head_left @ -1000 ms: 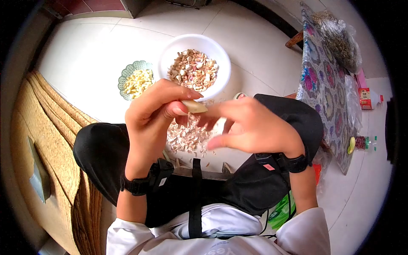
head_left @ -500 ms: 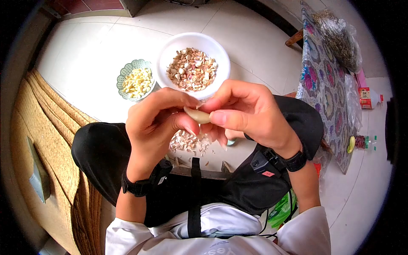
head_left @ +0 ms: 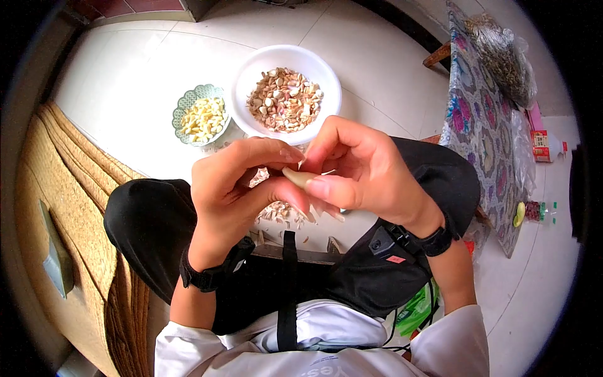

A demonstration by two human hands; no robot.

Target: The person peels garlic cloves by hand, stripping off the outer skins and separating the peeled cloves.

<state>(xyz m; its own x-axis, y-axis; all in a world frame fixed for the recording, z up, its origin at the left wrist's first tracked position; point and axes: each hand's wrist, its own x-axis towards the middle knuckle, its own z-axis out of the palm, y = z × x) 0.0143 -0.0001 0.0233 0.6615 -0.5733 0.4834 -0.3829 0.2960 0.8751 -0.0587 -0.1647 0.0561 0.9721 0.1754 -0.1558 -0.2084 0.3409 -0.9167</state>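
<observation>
A pale garlic clove (head_left: 298, 177) is pinched between my two hands above my lap. My left hand (head_left: 242, 182) grips one end with bent fingers and thumb. At the other end, the thumb and forefinger of my right hand (head_left: 361, 173) press on the clove. Just beyond my hands stands a white bowl (head_left: 242, 88) of unpeeled garlic cloves (head_left: 286, 100). To its left, a scalloped green bowl (head_left: 182, 103) holds peeled cloves (head_left: 206, 119). Loose garlic skins (head_left: 279, 215) lie beneath my hands, partly hidden by them.
Folded tan matting (head_left: 69, 188) lies on the left, with a grey-blue object (head_left: 58, 270) on it. On the right stands a table with a flowered cloth (head_left: 480, 125), bearing a bag of dried plant matter (head_left: 502, 63). Bottles (head_left: 545, 146) lie farther right on the tiled floor.
The clove has tilted and now shows less of itself between my fingers. My left hand has shifted slightly right, and my right thumb has moved a little left and down.
</observation>
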